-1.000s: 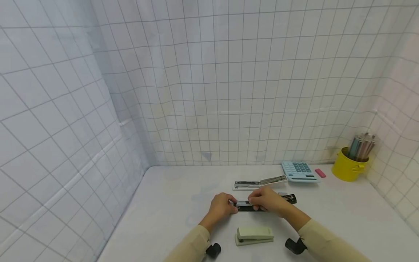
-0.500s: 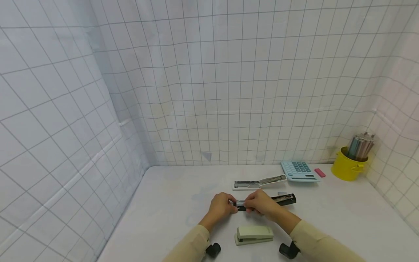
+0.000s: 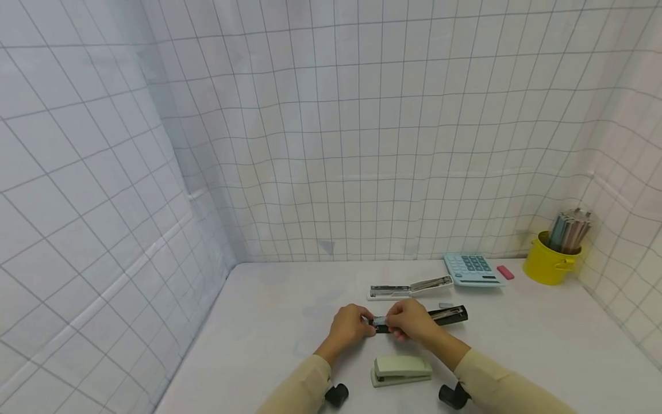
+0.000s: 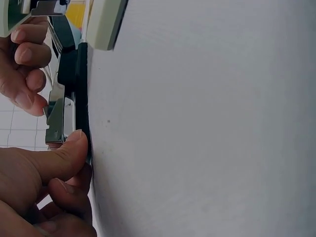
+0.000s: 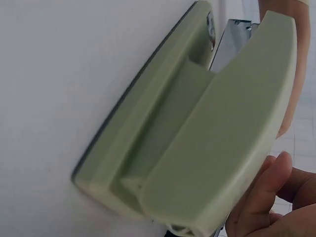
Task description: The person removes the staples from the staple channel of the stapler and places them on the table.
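A black stapler lies with its top arm swung back, baring the metal magazine. My left hand grips its left end, the thumb pressed along the base in the left wrist view. My right hand has its fingers curled over the magazine, fingertips pinching at its upper edge; I cannot tell if something small is between them. Nearer me stands a pale green closed stapler, which fills much of the right wrist view and partly blocks the right hand there.
Behind the hands lies an opened white stapler. A small grey strip is beside the black stapler. Farther right are a light blue calculator, a pink eraser-like block and a yellow bucket of pens. Gridded cloth walls surround the table.
My right hand has slid left along the magazine toward the left hand, uncovering more of the black stapler's arm and the grey strip. The left hand has stayed put.
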{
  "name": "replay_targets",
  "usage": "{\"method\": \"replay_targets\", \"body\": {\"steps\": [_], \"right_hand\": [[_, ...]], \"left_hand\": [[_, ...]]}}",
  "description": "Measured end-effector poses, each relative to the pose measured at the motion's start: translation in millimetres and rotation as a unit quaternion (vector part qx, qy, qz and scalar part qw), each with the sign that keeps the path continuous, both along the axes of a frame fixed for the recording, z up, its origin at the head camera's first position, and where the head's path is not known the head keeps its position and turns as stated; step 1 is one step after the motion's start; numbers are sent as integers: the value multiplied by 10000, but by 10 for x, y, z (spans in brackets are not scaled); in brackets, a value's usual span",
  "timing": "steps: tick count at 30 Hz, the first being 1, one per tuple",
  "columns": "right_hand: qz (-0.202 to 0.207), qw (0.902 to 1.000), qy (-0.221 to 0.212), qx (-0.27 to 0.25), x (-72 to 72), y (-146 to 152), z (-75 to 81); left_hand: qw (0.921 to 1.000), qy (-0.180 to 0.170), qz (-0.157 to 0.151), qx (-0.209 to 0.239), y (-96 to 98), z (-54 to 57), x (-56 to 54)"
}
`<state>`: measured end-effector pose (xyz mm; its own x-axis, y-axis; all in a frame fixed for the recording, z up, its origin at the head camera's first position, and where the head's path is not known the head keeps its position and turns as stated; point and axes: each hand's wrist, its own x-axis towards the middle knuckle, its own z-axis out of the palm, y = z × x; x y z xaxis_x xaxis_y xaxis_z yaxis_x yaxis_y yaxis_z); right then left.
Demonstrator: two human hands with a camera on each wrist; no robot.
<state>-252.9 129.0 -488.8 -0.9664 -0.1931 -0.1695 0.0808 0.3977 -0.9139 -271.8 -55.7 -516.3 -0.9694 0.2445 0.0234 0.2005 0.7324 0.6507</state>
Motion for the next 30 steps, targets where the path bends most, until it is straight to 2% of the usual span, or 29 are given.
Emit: {"method": "replay_targets", "body": {"steps": [6, 10, 15, 23, 30], "right_hand": [[-6, 9969, 475, 632, -43, -59, 37], [-82, 9946, 606, 837, -65, -93, 47], [-154, 9961, 496, 713, -91, -117, 41], [81, 9979, 396, 498, -66, -131, 69], [35, 9976, 425, 552, -7, -28, 207]], "left_hand": [[9999, -82, 53, -77, -8, 9, -1], [9999, -116, 27, -60, -5, 27, 9], [9999, -93, 55, -81, -1, 9, 4], [10000, -35, -47, -48, -14, -36, -8], [9999, 85, -79, -73, -20, -36, 0]]}}
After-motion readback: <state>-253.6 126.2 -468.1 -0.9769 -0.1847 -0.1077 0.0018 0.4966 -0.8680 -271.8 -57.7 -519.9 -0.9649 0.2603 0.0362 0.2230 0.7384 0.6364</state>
